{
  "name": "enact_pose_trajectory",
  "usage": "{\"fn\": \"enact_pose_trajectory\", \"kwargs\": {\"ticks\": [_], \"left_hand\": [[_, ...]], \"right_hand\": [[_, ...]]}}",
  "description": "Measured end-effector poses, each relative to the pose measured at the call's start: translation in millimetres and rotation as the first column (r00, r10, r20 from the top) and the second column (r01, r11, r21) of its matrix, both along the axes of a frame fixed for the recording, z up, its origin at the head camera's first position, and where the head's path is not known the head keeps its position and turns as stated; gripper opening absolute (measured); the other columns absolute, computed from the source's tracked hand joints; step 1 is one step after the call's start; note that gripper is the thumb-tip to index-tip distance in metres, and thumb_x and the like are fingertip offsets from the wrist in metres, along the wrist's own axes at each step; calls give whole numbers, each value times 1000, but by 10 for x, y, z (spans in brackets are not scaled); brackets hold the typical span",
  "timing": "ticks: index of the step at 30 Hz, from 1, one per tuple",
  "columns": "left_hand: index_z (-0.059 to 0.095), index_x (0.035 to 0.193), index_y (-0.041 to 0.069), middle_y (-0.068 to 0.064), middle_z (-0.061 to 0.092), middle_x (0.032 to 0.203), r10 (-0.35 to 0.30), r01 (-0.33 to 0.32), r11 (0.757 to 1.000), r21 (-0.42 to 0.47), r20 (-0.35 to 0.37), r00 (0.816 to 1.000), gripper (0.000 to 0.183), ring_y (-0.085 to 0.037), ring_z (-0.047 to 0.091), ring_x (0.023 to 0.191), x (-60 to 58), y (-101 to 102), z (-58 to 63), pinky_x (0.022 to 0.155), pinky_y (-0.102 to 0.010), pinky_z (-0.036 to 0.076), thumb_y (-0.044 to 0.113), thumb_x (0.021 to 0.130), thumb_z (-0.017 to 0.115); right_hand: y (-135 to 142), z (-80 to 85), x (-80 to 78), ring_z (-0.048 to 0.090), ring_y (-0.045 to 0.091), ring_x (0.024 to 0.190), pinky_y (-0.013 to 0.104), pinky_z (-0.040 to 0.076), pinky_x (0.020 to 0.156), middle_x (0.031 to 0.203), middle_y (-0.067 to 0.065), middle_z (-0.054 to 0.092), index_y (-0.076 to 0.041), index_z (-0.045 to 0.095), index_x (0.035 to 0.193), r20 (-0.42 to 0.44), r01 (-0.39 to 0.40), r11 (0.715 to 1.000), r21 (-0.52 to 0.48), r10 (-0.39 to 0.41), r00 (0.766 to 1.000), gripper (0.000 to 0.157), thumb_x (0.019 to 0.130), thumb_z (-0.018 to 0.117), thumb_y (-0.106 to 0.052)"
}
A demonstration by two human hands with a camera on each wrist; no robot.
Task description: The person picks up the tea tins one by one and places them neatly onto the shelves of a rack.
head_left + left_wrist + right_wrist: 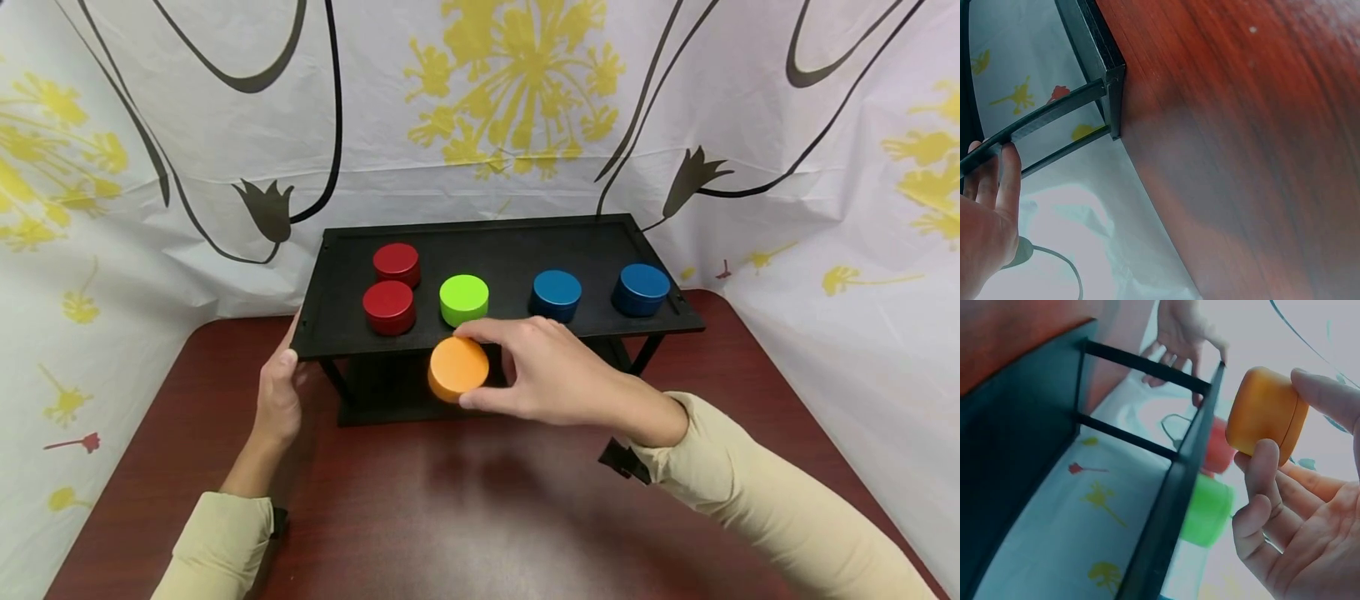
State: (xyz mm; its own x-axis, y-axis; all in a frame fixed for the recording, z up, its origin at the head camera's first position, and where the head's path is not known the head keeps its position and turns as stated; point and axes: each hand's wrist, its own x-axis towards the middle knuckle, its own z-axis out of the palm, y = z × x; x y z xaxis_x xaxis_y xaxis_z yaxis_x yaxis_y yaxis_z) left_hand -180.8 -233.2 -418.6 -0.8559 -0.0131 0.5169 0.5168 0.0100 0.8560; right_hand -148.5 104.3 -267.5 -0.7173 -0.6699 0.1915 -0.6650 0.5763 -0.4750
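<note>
My right hand (551,375) pinches an orange round lidded tin (458,368) between thumb and fingers, in the air by the front edge of a black two-level shelf (480,242). In the right wrist view the seam of the lid shows on the orange tin (1266,415). My left hand (279,396) holds the shelf's left end, thumb at the top front corner; the left wrist view shows its fingers (1009,181) against a side bar. On the upper level stand two red tins (389,307), a green tin (463,300) and two blue tins (556,295).
The shelf's lower level (390,408) lies in shadow beneath the top. A dark red wooden table (375,517) carries the shelf. A white patterned curtain (480,100) hangs behind and along both sides.
</note>
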Motion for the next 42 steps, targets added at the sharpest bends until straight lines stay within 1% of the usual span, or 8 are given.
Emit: {"fn": "enact_pose_trajectory", "kwargs": {"ticks": [5, 8, 11, 13, 24, 28, 31, 42], "left_hand": [[41, 153, 16, -6, 39, 157, 23, -24, 999, -28, -16, 1000, 53, -15, 52, 128, 8, 6, 13, 95, -21, 44, 27, 103, 27], [41, 153, 17, -6, 39, 157, 34, -35, 999, -41, -17, 999, 53, -14, 53, 126, 10, 7, 11, 92, -21, 44, 26, 103, 26], [41, 153, 17, -5, 38, 157, 25, -25, 999, -29, -7, 1000, 53, -13, 53, 126, 7, 6, 5, 92, -21, 44, 27, 103, 27], [41, 153, 16, -6, 38, 157, 15, -15, 1000, -18, -6, 1000, 53, -13, 52, 127, 6, 5, -1, 93, -21, 44, 28, 103, 27], [40, 153, 15, -7, 37, 158, -6, 6, 1000, 2, 1, 1000, 53, -17, 49, 131, -4, -12, -24, 97, -21, 44, 30, 103, 29], [40, 153, 17, -6, 37, 158, 5, -5, 1000, -6, 8, 1000, 53, -16, 49, 131, -8, -18, -21, 97, -21, 43, 31, 103, 29], [41, 153, 19, -4, 38, 158, 26, -26, 999, -24, 10, 1000, 53, -17, 47, 133, -9, -19, -22, 97, -20, 43, 31, 103, 28], [38, 154, 14, -8, 35, 159, -5, 3, 999, -53, -39, 999, 54, -19, 41, 137, -10, -20, 1, 100, -20, 40, 29, 103, 27]], "right_hand": [[-1, 170, -112, 51, 8, 53, 28, 44, 53, 79, -7, 61, -13, 60, 135, -15, 36, 999, -18, -37, 999, 62, 83, 80, -38], [-3, 250, -188, 52, 9, 56, 28, 45, 55, 98, -5, 68, -12, 60, 136, -34, 53, 998, -19, -54, 998, 63, 83, 80, -39], [-1, 310, -262, 54, 10, 58, 29, 46, 58, 120, -1, 68, -12, 60, 136, -42, 70, 997, -26, -71, 997, 63, 83, 80, -39], [3, 341, -308, 55, 10, 59, 30, 46, 60, 125, 1, 66, -12, 60, 136, -45, 84, 996, -32, -85, 995, 63, 83, 80, -39], [4, 437, -598, 52, 19, 60, 34, 43, 63, 125, 4, 67, -11, 61, 134, -75, 184, 982, -27, -186, 980, 58, 86, 77, -39], [-21, 458, -702, 62, 21, 85, 35, 47, 76, 127, 6, 65, -10, 60, 136, -63, 223, 975, -6, -222, 973, 59, 87, 76, -38], [-49, 476, -766, 60, 22, 107, 38, 46, 86, 127, 7, 65, -9, 59, 137, -71, 246, 969, 14, -244, 967, 61, 87, 75, -39], [-162, 466, -931, 57, 18, 91, 36, 44, 79, 118, 3, 66, -11, 60, 134, -59, 287, 956, 56, -284, 957, 56, 88, 73, -41]]}}
